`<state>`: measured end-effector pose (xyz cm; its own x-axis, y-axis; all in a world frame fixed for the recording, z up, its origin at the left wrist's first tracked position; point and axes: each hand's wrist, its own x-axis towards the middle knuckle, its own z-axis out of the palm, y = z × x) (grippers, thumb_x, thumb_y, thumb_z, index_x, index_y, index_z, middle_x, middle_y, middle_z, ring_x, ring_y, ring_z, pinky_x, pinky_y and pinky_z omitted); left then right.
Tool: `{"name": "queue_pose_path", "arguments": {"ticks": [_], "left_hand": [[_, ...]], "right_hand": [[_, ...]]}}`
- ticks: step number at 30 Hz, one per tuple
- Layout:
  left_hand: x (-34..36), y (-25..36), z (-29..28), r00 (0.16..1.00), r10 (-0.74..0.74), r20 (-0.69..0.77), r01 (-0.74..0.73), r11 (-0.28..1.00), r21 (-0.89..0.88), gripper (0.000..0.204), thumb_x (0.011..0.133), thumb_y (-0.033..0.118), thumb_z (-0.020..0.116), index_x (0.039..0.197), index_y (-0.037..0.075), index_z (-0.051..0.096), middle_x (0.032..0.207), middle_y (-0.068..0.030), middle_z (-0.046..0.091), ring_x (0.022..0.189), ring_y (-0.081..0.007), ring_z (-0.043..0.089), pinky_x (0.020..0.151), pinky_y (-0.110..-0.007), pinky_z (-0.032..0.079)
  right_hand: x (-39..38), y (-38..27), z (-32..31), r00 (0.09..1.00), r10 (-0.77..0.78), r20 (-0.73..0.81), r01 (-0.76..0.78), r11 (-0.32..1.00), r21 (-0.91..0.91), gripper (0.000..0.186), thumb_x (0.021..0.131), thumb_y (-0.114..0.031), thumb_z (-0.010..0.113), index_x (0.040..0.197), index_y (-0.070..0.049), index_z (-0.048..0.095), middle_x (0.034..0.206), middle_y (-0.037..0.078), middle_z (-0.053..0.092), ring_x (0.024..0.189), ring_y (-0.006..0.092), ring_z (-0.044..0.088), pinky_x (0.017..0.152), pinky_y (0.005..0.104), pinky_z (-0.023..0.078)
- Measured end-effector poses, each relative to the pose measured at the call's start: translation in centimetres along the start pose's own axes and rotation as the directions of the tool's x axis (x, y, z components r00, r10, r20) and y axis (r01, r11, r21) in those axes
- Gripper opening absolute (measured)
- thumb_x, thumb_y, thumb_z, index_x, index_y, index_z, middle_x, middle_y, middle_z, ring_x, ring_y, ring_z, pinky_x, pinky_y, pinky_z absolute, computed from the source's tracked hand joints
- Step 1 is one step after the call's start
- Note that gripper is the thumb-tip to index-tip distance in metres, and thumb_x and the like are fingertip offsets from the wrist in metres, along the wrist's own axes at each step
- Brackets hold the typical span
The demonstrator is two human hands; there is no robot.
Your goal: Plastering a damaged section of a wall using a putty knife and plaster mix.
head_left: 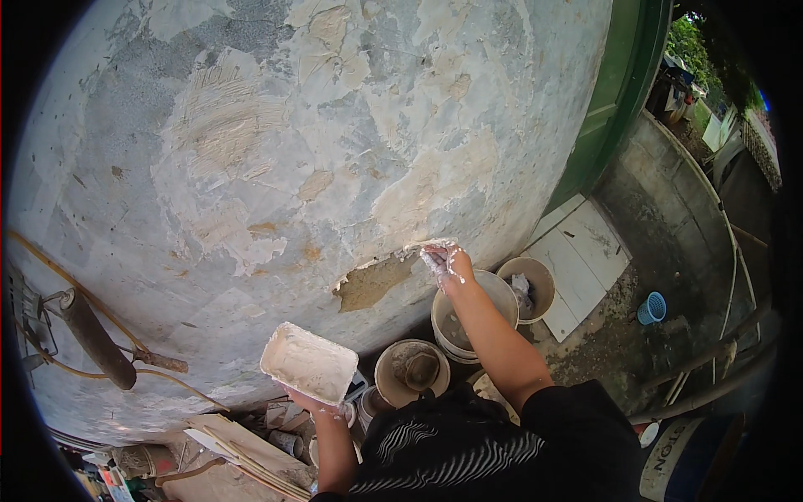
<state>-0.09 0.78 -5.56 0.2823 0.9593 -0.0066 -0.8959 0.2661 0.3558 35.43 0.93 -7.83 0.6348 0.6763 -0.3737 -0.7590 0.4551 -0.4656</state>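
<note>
My left hand (311,403) is closed round the underside of a rectangular tub (308,364), its rim and inside coated with pale plaster. The tub is tilted, with its mouth toward me. My right hand (447,266), smeared with wet white plaster, is up at the patchy grey-white wall (335,151). Its fingers are bent together at the upper right end of a bare brown patch (376,283), where a white smear lies along the edge. Whatever those fingers grip is hidden by the plaster and the hand.
Buckets stand along the wall's foot: a large pale one (493,303), one with crumpled stuff (542,289) and one with a rounded lump (386,368). A paint roller (96,339) hangs at left. Boards (242,456), a blue basket (652,308), a drum (682,456) and a green door (598,117) surround me.
</note>
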Motion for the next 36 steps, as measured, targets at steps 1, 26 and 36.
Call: {"name": "queue_pose_path", "arguments": {"ticks": [1,26,36], "left_hand": [[0.1,0.0,-0.1,1.000,0.006,-0.017,-0.006,1.000,0.010,0.058,0.088,0.051,0.040,0.132,0.013,0.041,0.132,-0.0099,0.046,0.116,-0.0356,0.047,0.094,-0.056,0.040],[0.5,0.3,1.0,0.999,0.018,0.034,-0.017,1.000,-0.026,0.062,0.087,0.054,0.040,0.134,0.014,0.039,0.135,-0.0111,0.043,0.119,-0.0382,0.044,0.096,-0.059,0.036],[-2.1,2.0,-0.5,0.997,0.028,0.068,-0.027,1.000,-0.014,0.061,0.088,0.053,0.041,0.133,0.013,0.039,0.133,-0.0112,0.044,0.118,-0.0376,0.045,0.095,-0.057,0.038]], "right_hand": [[-0.2,-0.2,-0.2,1.000,-0.002,0.009,0.002,1.000,0.004,0.021,0.091,-0.009,0.033,0.095,0.006,0.047,0.091,0.023,0.058,0.079,0.0299,0.059,0.086,0.0440,0.051],[-3.0,-5.0,2.5,0.981,-0.098,0.167,0.115,0.989,-0.095,0.022,0.087,-0.009,0.036,0.092,0.006,0.051,0.085,0.022,0.059,0.080,0.0298,0.060,0.080,0.0426,0.051],[-1.4,1.1,-2.4,0.999,0.019,0.035,-0.011,0.981,-0.193,0.019,0.090,-0.010,0.038,0.097,0.004,0.049,0.091,0.023,0.059,0.079,0.0327,0.062,0.079,0.0508,0.053]]}}
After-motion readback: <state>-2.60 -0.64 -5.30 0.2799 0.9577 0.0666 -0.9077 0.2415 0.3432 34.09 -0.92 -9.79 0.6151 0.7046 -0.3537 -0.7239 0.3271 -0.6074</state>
